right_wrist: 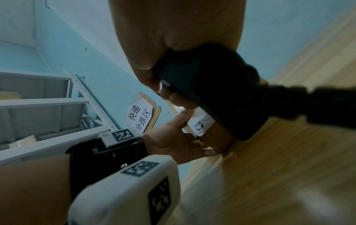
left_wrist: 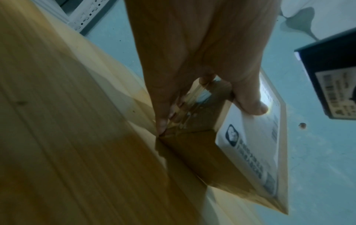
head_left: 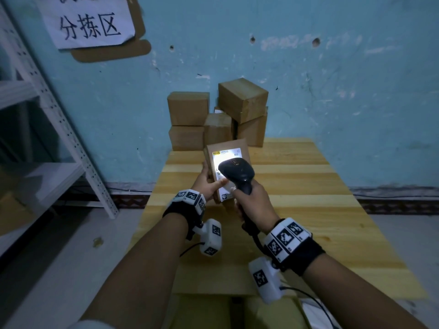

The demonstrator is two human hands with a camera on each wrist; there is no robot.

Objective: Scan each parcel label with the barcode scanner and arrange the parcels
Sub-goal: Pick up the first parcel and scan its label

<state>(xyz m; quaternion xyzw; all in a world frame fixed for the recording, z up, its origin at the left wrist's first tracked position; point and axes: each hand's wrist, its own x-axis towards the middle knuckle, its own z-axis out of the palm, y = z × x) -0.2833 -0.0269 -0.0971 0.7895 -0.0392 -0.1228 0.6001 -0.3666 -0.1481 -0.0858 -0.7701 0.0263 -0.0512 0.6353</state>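
A small brown parcel (head_left: 234, 148) with a white label (head_left: 226, 157) stands tilted on its lower edge on the wooden table (head_left: 308, 210). My left hand (head_left: 209, 184) grips its left side, thumb across the label; the left wrist view shows the parcel (left_wrist: 202, 152) with the thumb on the lit label (left_wrist: 250, 144). My right hand (head_left: 251, 205) grips the handle of a black barcode scanner (head_left: 237, 172). Its head hovers over the label and throws a bright patch of light on it. In the right wrist view the scanner (right_wrist: 212, 91) fills the middle, above the parcel (right_wrist: 217, 137).
Several plain brown parcels (head_left: 213, 117) are stacked against the blue wall at the table's far end. A white metal shelf rack (head_left: 47, 129) stands to the left. A paper sign (head_left: 88, 20) hangs on the wall. The scanner's cable (head_left: 256, 238) trails past my right wrist.
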